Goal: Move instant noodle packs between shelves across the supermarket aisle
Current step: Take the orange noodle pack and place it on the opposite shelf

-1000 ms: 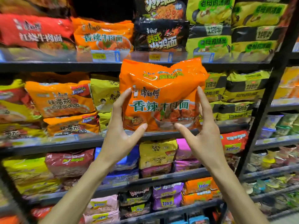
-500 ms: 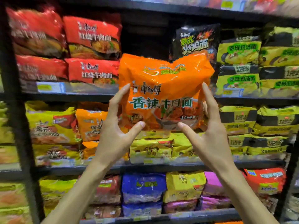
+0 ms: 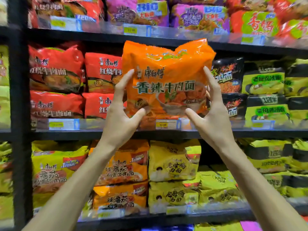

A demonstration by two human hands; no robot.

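I have the orange noodle pack (image 3: 166,80) raised in front of the middle shelf (image 3: 166,133), held upright with its printed face toward me. My left hand (image 3: 122,114) takes its left edge and my right hand (image 3: 212,117) its right edge; each grip is a wide pinch closed on the pack, thumb pressed on the lower front, index finger laid up the side, the other fingers behind where I cannot see them. Holding by both edges keeps the soft, puffy bag flat and steady, and leaves the label readable.

The pack hovers in front of a gap on that shelf between the red packs (image 3: 101,84) and the black packs (image 3: 228,87). Its bottom edge sits just above the shelf's clear front rail and a yellow price tag (image 3: 162,125), though blur makes it hard to say whether it touches. I judge that gap to be the slot for it, so the pack looks ready to go in over the rail.
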